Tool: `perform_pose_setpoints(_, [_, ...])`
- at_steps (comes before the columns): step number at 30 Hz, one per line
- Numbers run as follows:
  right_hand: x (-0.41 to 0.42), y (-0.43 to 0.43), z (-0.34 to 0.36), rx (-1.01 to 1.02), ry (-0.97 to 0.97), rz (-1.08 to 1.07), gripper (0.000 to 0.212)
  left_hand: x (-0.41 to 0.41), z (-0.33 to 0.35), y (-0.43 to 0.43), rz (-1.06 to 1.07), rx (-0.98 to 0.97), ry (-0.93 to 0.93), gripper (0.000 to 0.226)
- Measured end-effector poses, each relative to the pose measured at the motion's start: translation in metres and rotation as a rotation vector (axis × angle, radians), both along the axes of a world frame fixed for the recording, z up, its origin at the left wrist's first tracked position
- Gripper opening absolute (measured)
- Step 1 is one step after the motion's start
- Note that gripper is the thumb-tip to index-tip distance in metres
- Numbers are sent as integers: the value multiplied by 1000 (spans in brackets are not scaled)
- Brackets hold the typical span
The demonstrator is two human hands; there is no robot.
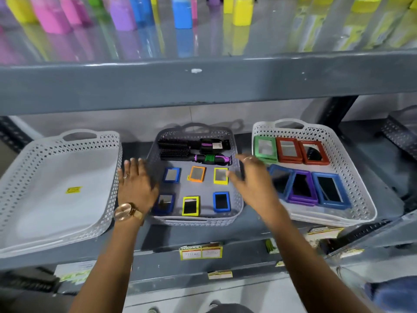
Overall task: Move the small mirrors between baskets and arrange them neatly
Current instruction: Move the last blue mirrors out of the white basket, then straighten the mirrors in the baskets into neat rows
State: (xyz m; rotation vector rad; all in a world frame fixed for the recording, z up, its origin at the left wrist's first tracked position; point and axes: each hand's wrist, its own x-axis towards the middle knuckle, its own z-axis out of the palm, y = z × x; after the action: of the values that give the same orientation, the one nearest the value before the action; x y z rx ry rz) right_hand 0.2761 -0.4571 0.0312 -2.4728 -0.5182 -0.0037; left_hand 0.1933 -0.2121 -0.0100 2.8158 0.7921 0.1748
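Several small framed mirrors lie in two rows in the grey middle basket (238, 201): a blue mirror (172, 175), an orange mirror (197, 174) and a yellow mirror (220, 175) behind, a dark blue mirror (164, 203), a yellow mirror (191, 206) and a blue mirror (221, 201) in front. My left hand (135, 184) hovers open at the basket's left wall. My right hand (252, 181) hovers open over its right wall. Neither hand holds anything. The white left basket (108, 177) holds no mirrors.
Two black and purple hairbrushes (194, 151) lie at the back of the middle basket. The white right basket (361, 199) holds several larger green, red, blue and purple mirrors. A grey shelf beam (203, 86) runs overhead. Price labels (200, 251) hang on the front edge.
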Motion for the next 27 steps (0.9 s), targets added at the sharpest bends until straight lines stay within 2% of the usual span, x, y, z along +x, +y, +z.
perform_pose_setpoints(3, [-7,30,-21,-190,86,29,53,1,0,7,-8,-252,56,85])
perform_pose_setpoints(6, [-1,35,-28,-304,101,-24,61,-1,-1,5,6,-307,27,88])
perform_pose_setpoints(13, [32,34,-32,-293,107,66,63,-10,-4,-19,131,-307,-7,82])
perform_pose_setpoints(23, [33,34,-37,-312,124,79,58,-5,1,-13,129,-309,43,82])
perform_pose_setpoints(25, [30,28,-31,-282,78,96,63,-5,2,-15,124,-254,89,80])
perform_pose_setpoints(27, [25,17,-22,-203,-54,80,69,-4,8,-24,101,-93,55,76])
